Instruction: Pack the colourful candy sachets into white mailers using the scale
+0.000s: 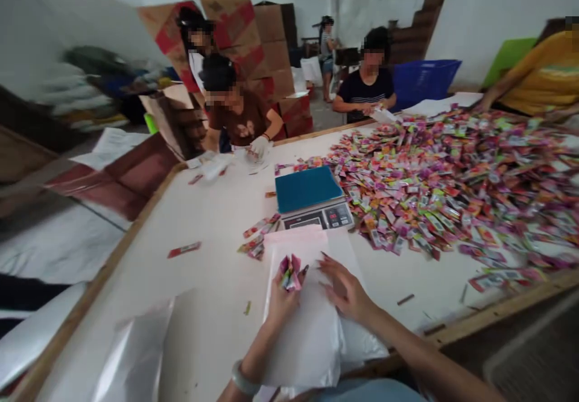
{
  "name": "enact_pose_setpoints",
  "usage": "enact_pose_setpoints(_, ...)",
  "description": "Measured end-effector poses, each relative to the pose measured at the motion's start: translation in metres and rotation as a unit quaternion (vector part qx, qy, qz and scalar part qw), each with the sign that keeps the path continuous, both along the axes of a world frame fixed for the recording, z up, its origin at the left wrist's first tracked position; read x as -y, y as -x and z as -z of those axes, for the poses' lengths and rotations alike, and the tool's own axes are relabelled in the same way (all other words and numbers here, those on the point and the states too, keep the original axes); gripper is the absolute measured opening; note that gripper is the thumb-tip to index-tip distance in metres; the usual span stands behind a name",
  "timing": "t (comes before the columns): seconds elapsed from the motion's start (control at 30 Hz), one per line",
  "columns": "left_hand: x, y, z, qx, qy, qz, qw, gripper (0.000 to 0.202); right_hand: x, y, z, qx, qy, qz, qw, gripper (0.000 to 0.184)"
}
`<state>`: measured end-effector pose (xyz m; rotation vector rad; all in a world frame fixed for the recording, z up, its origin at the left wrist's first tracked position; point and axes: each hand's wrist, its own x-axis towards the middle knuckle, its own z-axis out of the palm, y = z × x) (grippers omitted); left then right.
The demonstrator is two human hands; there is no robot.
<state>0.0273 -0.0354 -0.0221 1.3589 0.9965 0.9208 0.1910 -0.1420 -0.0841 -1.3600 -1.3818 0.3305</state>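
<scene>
I look down through the head camera onto a white table (pixel 217 305), its edges framed in wood. The left hand (pixel 284 305) has its fingers curled closed around a bunch of small packets (pixel 291 272), pink and green ends sticking up above the grip. A pale bangle (pixel 245 379) rings that wrist. The right hand (pixel 348 290) faces it just beside, fingers spread and loosely bent; I make out nothing in its grasp — and I cannot tell whether its fingertips touch what lies below. Both hands are over a stack of white plastic bags (pixel 307 347) at the near edge.

Just beyond the bags I see a scale (pixel 310 192) with a blue top, its display toward me. A few loose packets (pixel 257 242) lie at its left corner, and a single red packet (pixel 184 249) sits well apart, farther left. To the right, a broad heap of packets (pixel 434 178) spreads over the table. Across from me, a person in a brown shirt (pixel 248 121) works with a gloved hand (pixel 261 147) near clear plastic; another, in a dark striped shirt (pixel 366 93), sits by the heap's far side.
</scene>
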Motion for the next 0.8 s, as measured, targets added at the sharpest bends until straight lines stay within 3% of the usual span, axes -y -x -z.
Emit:
enact_pose_setpoints(0.07, -0.001, 0.001, 0.003, -0.006, 0.015, -0.005, 1.000, 0.045, -0.001, -0.030, 0.006, -0.017, 0.046, 0.098, 0.994, 0.038)
enact_pose_setpoints(0.17, -0.003, 0.002, 0.004, -0.020, 0.033, -0.018, 0.999, 0.041, -0.012, -0.101, 0.014, -0.009, 0.130, 0.256, 0.958, 0.048)
enact_pose_setpoints(0.3, -0.004, -0.002, 0.000, -0.028, 0.032, -0.020, 0.999, 0.036, -0.037, -0.178, 0.025, 0.026, 0.211, 0.352, 0.912, 0.088)
enact_pose_setpoints(0.37, -0.003, -0.005, -0.002, -0.028, 0.025, -0.023, 0.999, 0.038, -0.045, -0.189, 0.032, 0.072, 0.276, 0.347, 0.893, 0.097)
enact_pose_setpoints(0.43, 0.000, -0.007, -0.004, -0.028, 0.018, -0.036, 0.999, 0.042, -0.043, -0.183, 0.042, 0.114, 0.318, 0.312, 0.888, 0.085)
enact_pose_setpoints(0.5, 0.003, -0.007, -0.008, -0.034, 0.011, -0.053, 0.998, 0.041, -0.032, -0.173, 0.051, 0.130, 0.317, 0.268, 0.900, 0.071)
enact_pose_setpoints(0.57, 0.004, -0.006, -0.013, -0.052, 0.008, -0.061, 0.997, 0.038, -0.014, -0.168, 0.058, 0.137, 0.314, 0.220, 0.913, 0.072)
enact_pose_setpoints(0.67, 0.000, -0.004, -0.024, -0.099, 0.012, -0.034, 0.994, 0.037, 0.011, -0.176, 0.058, 0.134, 0.314, 0.155, 0.927, 0.081)
enact_pose_setpoints(0.8, -0.009, -0.003, -0.037, -0.137, 0.054, 0.013, 0.989, 0.043, 0.024, -0.198, 0.050, 0.126, 0.323, 0.122, 0.930, 0.062)
